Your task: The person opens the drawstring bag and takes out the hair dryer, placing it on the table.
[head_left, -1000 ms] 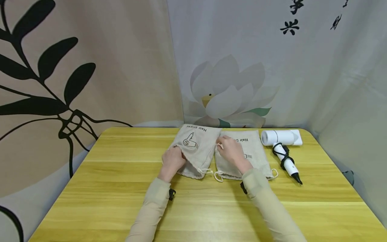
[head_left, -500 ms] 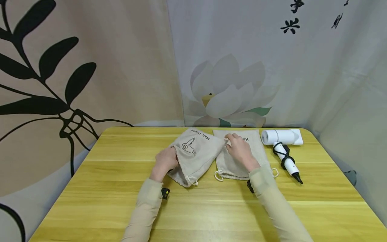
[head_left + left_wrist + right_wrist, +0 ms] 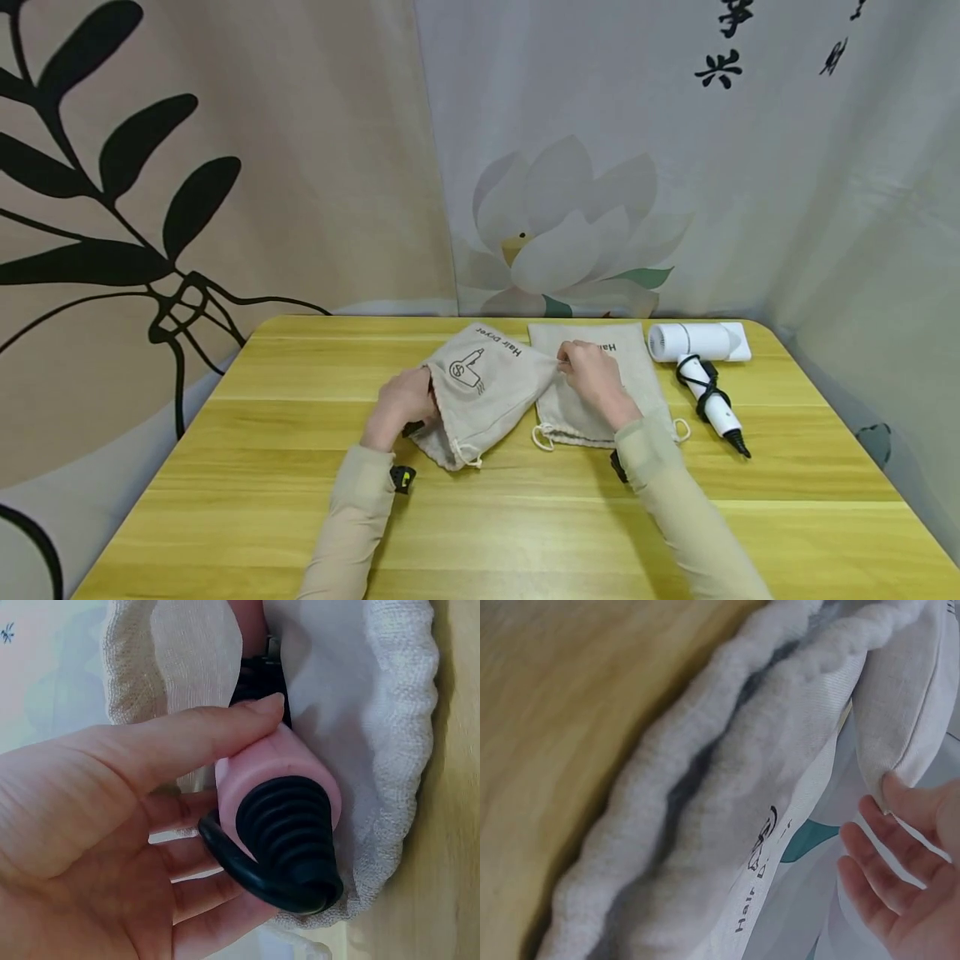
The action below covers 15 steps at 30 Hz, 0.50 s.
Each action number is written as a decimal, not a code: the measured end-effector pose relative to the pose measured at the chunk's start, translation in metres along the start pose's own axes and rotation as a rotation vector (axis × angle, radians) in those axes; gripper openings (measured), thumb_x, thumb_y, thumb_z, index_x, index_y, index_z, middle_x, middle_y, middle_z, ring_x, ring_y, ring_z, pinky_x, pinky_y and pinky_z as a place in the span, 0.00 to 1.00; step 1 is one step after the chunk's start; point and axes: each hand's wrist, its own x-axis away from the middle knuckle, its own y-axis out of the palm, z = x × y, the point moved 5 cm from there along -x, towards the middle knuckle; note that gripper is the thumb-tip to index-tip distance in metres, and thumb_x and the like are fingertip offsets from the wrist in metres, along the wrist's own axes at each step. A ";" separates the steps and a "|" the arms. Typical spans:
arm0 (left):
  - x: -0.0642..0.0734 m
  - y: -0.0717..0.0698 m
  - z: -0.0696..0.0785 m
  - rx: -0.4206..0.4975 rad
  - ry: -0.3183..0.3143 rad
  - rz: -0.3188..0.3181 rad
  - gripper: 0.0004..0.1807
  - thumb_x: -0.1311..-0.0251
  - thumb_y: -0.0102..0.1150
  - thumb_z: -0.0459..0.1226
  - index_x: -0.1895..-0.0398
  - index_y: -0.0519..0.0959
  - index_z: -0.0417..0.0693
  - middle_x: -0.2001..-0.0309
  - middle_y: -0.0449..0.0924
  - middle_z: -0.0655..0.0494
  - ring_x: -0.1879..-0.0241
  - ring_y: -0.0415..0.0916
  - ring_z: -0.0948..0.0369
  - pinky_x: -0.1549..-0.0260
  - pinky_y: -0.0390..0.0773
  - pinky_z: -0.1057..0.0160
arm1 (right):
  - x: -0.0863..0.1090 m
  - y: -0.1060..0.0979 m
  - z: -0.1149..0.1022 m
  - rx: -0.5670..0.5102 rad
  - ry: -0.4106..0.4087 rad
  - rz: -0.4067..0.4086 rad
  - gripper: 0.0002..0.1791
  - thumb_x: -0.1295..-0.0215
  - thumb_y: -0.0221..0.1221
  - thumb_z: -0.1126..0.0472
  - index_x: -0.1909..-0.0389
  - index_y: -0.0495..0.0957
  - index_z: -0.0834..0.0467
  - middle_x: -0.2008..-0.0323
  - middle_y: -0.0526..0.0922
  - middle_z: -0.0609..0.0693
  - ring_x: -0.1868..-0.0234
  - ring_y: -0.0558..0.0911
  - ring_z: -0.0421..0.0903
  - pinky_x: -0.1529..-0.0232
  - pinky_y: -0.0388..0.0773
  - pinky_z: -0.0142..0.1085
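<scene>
A beige drawstring bag [image 3: 487,392] printed "Hair Dryer" lies tilted on the table, its mouth toward my left hand [image 3: 405,400]. Inside that mouth, the left wrist view shows a pink hair dryer [image 3: 281,761] with a ribbed black cord sleeve at its handle end. My left thumb and fingers grip the handle; the rest of the dryer is hidden in the cloth. My right hand [image 3: 596,379] pinches a bottom corner of the same bag between thumb and forefinger. Beneath that hand lies a second printed bag [image 3: 637,375], flat, with its drawstring loops toward me.
A white hair dryer [image 3: 697,342] lies at the back right, its black cord [image 3: 708,390] wrapped round the handle. The wooden table [image 3: 525,533] ends at a printed curtain [image 3: 360,167] behind.
My left hand has moved left and toward me, the dryer's dark end now showing at the bag mouth. The bag has swung round, its pinched corner shifting right with my right hand.
</scene>
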 end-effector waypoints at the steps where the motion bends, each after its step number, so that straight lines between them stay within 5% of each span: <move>1: 0.000 0.000 -0.001 0.005 0.008 -0.005 0.14 0.54 0.64 0.34 0.61 0.80 0.45 0.69 0.85 0.50 0.71 0.81 0.53 0.73 0.80 0.58 | 0.000 0.000 0.000 0.001 0.006 -0.005 0.03 0.39 0.62 0.63 0.66 0.80 0.58 0.66 0.84 0.52 0.67 0.82 0.50 0.71 0.80 0.41; 8: 0.001 -0.001 -0.008 0.052 0.054 -0.043 0.13 0.59 0.66 0.33 0.66 0.78 0.45 0.69 0.85 0.50 0.66 0.81 0.52 0.69 0.79 0.58 | -0.001 0.000 0.002 0.020 0.032 -0.005 0.02 0.39 0.62 0.62 0.70 0.79 0.56 0.69 0.84 0.51 0.70 0.81 0.48 0.74 0.77 0.40; 15: 0.002 -0.003 -0.014 0.144 0.074 -0.105 0.21 0.56 0.69 0.35 0.56 0.76 0.43 0.75 0.84 0.56 0.71 0.81 0.58 0.57 0.79 0.54 | 0.000 -0.002 0.004 0.010 0.054 -0.006 0.02 0.39 0.62 0.62 0.70 0.79 0.55 0.68 0.84 0.51 0.71 0.81 0.47 0.73 0.77 0.41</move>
